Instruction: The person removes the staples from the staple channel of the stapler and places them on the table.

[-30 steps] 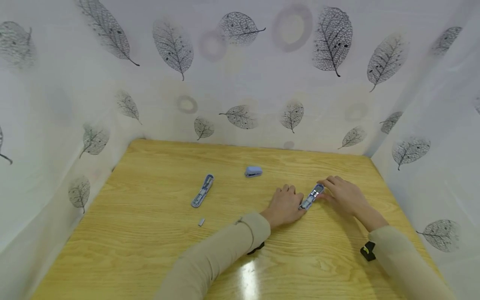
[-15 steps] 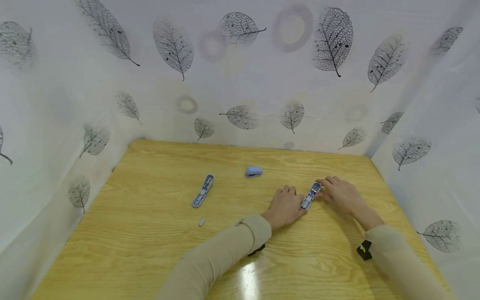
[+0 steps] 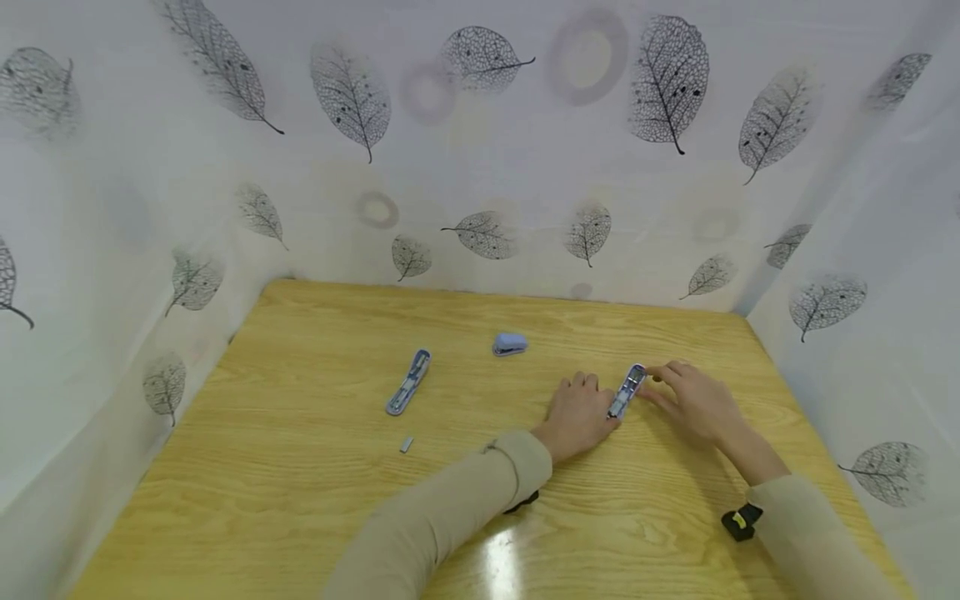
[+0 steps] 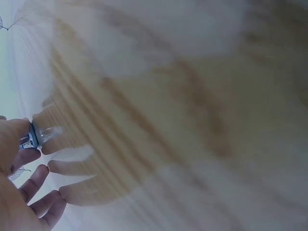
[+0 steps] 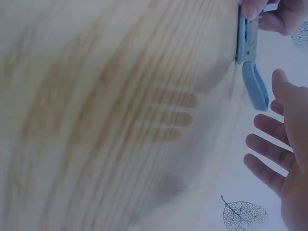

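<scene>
An opened blue stapler (image 3: 627,392) lies slanted at the right of the table, its metal insides facing up. My left hand (image 3: 577,419) pinches its near end between thumb and finger; the left wrist view shows only a small part of the stapler (image 4: 32,137) there. Close by the far end is my right hand (image 3: 692,402). In the right wrist view, the fingers of this right hand (image 5: 293,139) are spread and apart from the stapler (image 5: 248,45), whose blue cover (image 5: 255,86) is swung out at an angle.
Left of the hands lies another opened blue stapler (image 3: 408,382), with a small grey strip of staples (image 3: 407,445) in front of it. A closed blue stapler (image 3: 510,344) stands farther back. Leaf-printed curtains (image 3: 480,150) border the wooden table (image 3: 262,467).
My right hand has come away from the far end of the stapler, moving slightly right. The left hand keeps its pinch on the near end.
</scene>
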Motion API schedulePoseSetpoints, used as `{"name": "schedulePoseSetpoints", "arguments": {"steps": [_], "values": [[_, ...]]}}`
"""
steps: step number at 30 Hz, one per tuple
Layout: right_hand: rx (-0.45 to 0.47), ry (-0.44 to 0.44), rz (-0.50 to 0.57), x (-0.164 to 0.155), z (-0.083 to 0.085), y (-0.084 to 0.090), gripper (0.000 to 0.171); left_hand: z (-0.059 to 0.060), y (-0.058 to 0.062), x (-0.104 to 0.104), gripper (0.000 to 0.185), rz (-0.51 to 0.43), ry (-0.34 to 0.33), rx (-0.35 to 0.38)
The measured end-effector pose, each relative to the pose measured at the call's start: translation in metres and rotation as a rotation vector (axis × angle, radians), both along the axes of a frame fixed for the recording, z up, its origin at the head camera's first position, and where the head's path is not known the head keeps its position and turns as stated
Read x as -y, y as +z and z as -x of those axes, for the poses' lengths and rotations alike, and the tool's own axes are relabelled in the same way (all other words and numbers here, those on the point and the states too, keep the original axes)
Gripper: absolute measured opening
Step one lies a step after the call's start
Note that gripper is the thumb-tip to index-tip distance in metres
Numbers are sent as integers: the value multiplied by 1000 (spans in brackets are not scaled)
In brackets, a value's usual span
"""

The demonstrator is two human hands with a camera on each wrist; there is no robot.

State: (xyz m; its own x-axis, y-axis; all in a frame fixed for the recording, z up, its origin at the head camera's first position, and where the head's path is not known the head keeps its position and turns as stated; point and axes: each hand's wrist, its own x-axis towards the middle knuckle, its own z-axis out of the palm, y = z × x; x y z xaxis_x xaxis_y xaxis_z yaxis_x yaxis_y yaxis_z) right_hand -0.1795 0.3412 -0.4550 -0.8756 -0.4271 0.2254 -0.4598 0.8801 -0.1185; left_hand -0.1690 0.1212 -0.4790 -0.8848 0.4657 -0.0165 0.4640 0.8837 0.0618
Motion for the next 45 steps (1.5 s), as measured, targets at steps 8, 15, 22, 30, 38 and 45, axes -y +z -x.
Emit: {"name": "schedulePoseSetpoints", "arguments": {"steps": [8,15,22,30,38,45], "values": [[183,-25,211,10,-10,8,33,3,-2,-7,36,1,3,-2],[373,-84,345,14,-12,14,23,1,-3,-12,35,-22,3,11],[549,-95,447,18,-10,13,26,-1,-3,-11,29,-24,4,4],[618,-84,438,23,-7,7,27,-1,-3,-12,39,5,12,-2],[622,-100,393,28,-3,6,22,-2,-3,-13,37,6,4,-14],[648,-107,408,31,0,4,21,-2,-3,-11,38,23,7,-28]]}}
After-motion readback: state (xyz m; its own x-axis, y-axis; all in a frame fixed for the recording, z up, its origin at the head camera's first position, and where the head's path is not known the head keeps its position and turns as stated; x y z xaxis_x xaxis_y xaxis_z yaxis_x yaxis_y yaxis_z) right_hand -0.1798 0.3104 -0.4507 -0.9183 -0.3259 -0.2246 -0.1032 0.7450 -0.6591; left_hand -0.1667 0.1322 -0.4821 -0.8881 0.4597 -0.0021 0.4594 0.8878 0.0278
